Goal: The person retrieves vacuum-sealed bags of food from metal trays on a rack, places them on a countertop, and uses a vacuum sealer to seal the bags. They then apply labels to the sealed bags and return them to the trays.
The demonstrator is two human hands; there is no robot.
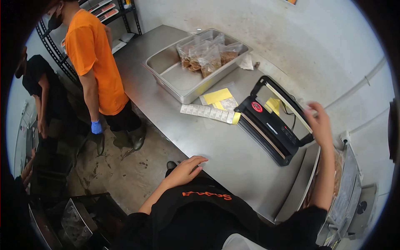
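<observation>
A black vacuum sealer (pixel 268 125) sits on the stainless steel table (pixel 200 137) with its lid (pixel 289 104) raised. My right hand (pixel 320 125) is at the lid's upper right edge, its fingers blurred; whether they grip the lid is unclear. Over the table's front edge rests my left hand (pixel 186 171), fingers slightly apart, holding nothing. Left of the sealer lies a strip of printed labels (pixel 206 113) beside yellow backing paper (pixel 218 96). Behind them stands a deep steel pan (pixel 168 79) with several clear plastic bags of brown food (pixel 207 57) in it.
A person in an orange shirt (pixel 93 62) stands at the table's left end; another in black (pixel 47 84) is farther left. A curved metal panel (pixel 295 184) borders the table at right, near a wall plug (pixel 345 137). A shelving rack (pixel 123 12) stands behind.
</observation>
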